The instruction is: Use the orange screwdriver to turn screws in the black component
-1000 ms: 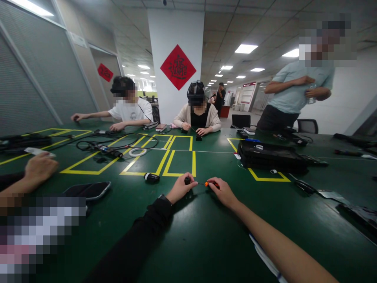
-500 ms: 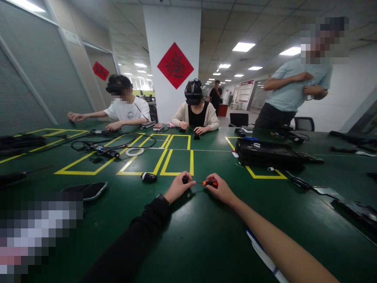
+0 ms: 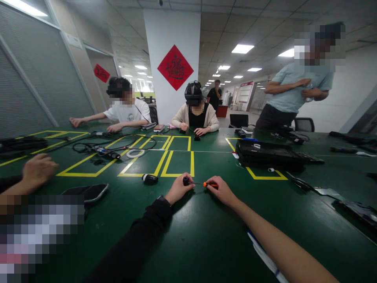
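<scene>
Close above the green table, my left hand (image 3: 179, 188) is closed around a small black cylindrical part (image 3: 185, 181), which pokes out between thumb and fingers. My right hand (image 3: 220, 190) grips the orange-and-black handle of a screwdriver (image 3: 211, 184). Its thin shaft points left toward the black part. Whether the tip touches or enters the part is too small to tell. A black, white-banded cylindrical piece (image 3: 150, 179) lies on the table left of my left hand.
Yellow tape rectangles (image 3: 178, 175) mark the green table (image 3: 188, 243). Cables (image 3: 108, 151) and a white ring (image 3: 134, 153) lie left. A stack of black trays (image 3: 265, 152) stands right. A phone-like dark slab (image 3: 85, 193) and another person's hand (image 3: 39, 171) are at left; co-workers sit opposite.
Another person's hand has come into view at the left edge. My two hands and the screwdriver stay almost where they were, with only a slight shift of the view.
</scene>
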`<state>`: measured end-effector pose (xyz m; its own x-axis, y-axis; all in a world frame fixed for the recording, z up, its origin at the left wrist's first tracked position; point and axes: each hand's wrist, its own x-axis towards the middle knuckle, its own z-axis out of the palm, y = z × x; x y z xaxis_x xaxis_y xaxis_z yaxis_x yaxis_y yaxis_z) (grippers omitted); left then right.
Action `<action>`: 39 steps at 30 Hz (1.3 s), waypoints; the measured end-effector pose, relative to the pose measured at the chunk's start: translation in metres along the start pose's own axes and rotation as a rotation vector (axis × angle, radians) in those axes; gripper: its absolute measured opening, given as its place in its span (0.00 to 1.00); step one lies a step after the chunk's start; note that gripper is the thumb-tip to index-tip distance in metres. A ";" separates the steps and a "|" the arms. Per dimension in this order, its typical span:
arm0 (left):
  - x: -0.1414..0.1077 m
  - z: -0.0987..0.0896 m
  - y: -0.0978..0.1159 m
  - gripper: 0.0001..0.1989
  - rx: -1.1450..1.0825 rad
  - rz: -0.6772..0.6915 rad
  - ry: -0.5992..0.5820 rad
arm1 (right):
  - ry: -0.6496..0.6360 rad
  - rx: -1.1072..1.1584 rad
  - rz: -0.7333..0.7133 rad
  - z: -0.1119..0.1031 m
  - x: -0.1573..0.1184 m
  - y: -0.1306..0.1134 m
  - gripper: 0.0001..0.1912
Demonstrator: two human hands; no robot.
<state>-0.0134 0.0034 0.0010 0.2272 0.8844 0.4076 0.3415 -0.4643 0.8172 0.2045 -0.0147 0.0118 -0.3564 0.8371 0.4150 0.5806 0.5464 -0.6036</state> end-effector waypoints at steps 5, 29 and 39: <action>-0.002 0.000 0.002 0.08 -0.066 -0.022 -0.028 | 0.010 0.016 0.031 0.001 0.000 0.000 0.11; -0.004 -0.001 0.003 0.08 -0.096 -0.007 -0.063 | -0.046 0.001 0.000 0.001 0.001 0.002 0.12; -0.003 0.000 -0.001 0.07 0.007 0.034 -0.049 | -0.011 0.019 0.022 0.001 -0.001 0.002 0.08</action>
<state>-0.0144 0.0009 -0.0010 0.2828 0.8648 0.4149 0.3387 -0.4948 0.8003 0.2048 -0.0149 0.0094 -0.3522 0.8490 0.3939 0.5741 0.5284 -0.6255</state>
